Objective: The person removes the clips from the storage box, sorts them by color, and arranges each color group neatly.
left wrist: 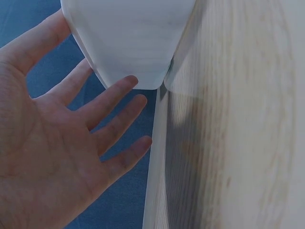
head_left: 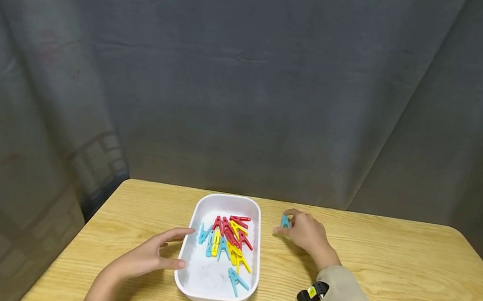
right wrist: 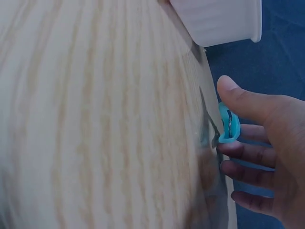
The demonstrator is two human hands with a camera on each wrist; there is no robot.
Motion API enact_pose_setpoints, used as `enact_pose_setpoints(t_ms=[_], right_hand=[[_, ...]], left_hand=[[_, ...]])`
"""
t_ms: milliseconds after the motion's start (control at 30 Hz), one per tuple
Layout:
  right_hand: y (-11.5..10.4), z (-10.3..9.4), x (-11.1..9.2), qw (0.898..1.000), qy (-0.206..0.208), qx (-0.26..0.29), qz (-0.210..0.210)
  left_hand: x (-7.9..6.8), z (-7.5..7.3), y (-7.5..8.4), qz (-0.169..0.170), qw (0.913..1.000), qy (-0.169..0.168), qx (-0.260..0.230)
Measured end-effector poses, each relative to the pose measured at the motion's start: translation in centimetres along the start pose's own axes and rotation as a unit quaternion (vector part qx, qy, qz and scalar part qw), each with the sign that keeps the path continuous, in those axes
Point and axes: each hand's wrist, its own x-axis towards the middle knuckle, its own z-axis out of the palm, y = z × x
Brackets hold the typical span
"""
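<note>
blue peg (head_left: 285, 221) sits between the thumb and fingers of the right hand (head_left: 308, 231), pinched to the right of the white tray (head_left: 203, 280), though from here i can't quite tell whether it touches the table (head_left: 414, 280); i'd squeeze lightly, so the peg doesn't twist, and use the left hand (head_left: 149, 256), fingers spread at the tray's left rim, to steady the tray

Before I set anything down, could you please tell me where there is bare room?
The table is bare right of the right hand; the tray has space at its near-left corner. Pegs crowd the tray's middle.
</note>
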Motion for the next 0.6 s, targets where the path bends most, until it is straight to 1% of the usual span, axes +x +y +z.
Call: enact_pose_setpoints(t_ms=[233, 433, 600], right_hand=[[0.38, 0.47, 0.12, 1.000, 0.002, 0.026, 0.011], [0.49, 0.68, 0.24, 1.000, -0.002, 0.021, 0.018], [0.54, 0.45, 0.12, 1.000, -0.003, 0.026, 0.018]], left_hand=[[-0.14, -0.04, -0.12, 0.001, 1.0000, 0.001, 0.001], [-0.20, 0.01, -0.11, 0.004, 1.0000, 0.001, 0.001], [-0.15, 0.02, 0.06, 0.003, 1.0000, 0.000, 0.002]])
